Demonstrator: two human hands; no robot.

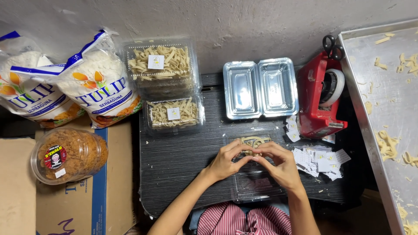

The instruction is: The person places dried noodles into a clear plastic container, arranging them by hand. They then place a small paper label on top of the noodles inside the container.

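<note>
Nearest the camera, the left hand [225, 162] and right hand [278, 163] meet fingertip to fingertip, pinched together on the far edge of a clear plastic hinged box [254, 185] lying open on the dark ridged tabletop [178, 156]; pale fried dough strips [253, 141] sit in its far half. Just right lie small white paper labels [320, 161], with a red tape dispenser [320, 98] farther off. An empty clear twin tray [260, 88] lies beyond, and two filled, labelled clear boxes [167, 87] stand far left.
</note>
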